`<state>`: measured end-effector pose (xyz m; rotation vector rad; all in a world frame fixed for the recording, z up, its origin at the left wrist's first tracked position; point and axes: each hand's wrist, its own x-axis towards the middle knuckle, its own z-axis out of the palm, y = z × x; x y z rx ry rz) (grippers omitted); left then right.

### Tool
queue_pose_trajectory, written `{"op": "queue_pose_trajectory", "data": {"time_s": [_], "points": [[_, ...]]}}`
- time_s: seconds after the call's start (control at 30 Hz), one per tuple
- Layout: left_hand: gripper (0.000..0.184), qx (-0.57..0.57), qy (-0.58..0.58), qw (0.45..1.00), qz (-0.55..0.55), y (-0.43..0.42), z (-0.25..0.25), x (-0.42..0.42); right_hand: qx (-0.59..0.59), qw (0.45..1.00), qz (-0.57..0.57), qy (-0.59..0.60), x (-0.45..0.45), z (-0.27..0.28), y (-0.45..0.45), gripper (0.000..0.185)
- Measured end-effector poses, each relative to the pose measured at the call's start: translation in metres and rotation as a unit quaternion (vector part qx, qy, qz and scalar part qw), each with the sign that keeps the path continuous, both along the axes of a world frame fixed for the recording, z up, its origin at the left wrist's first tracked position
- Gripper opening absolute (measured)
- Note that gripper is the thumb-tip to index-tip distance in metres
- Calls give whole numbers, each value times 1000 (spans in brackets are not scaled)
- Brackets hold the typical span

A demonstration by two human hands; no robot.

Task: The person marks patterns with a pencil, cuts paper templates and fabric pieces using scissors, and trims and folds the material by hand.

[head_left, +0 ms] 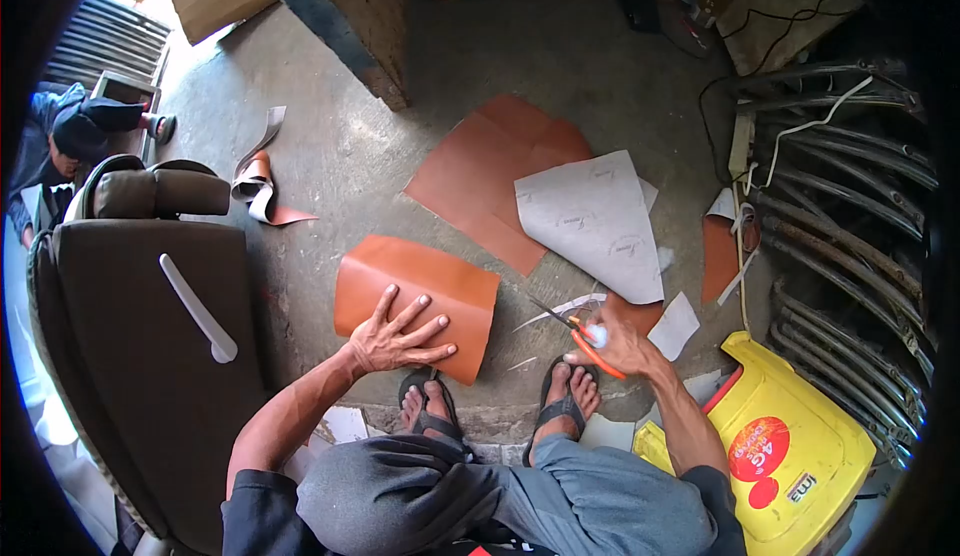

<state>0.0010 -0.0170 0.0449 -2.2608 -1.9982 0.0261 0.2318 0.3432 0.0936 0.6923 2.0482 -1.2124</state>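
Observation:
My left hand point(400, 338) lies with its fingers spread on a curved piece of orange-brown leather-like sheet point(415, 281), pressing on its near side. In my right hand point(630, 346) is a pair of scissors with orange handles point(598, 354); their dark blades point away to the upper left. A small white fluffy wad point(597, 336) shows by those fingers; whether it is gripped too, I cannot tell. Beyond the scissors lie a larger brown sheet point(490, 176) and a sheet with its pale printed backing up point(590, 218), which partly covers the brown one.
A dark padded chair point(150, 326) with a white plastic strip point(198, 311) stands at left. Behind it another person point(70, 146) crouches. Curled scraps point(262, 191) lie on the floor. Metal tubes point(850, 196) are stacked at right, above a yellow plastic object point(790, 446).

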Motion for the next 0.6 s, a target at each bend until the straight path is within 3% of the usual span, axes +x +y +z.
{"op": "queue_pose_trajectory", "data": {"time_s": [0.1,0.17,0.23,0.4,0.6], "points": [[61,-4,-2,1000,3,0,0,-1,-76,995,-6,67,-4,-32,-16,90],[61,0,-14,1000,4,-2,-1,0,-56,996,38,50,-11,-38,-22,88],[62,-3,-17,1000,4,-3,-1,1,-73,993,81,40,-35,-3,-31,86],[61,4,34,999,-14,-6,-8,-2,-19,947,120,297,-44,28,-55,77],[60,-59,16,998,-18,-14,-14,-4,65,919,156,355,-43,23,-62,70]]}}
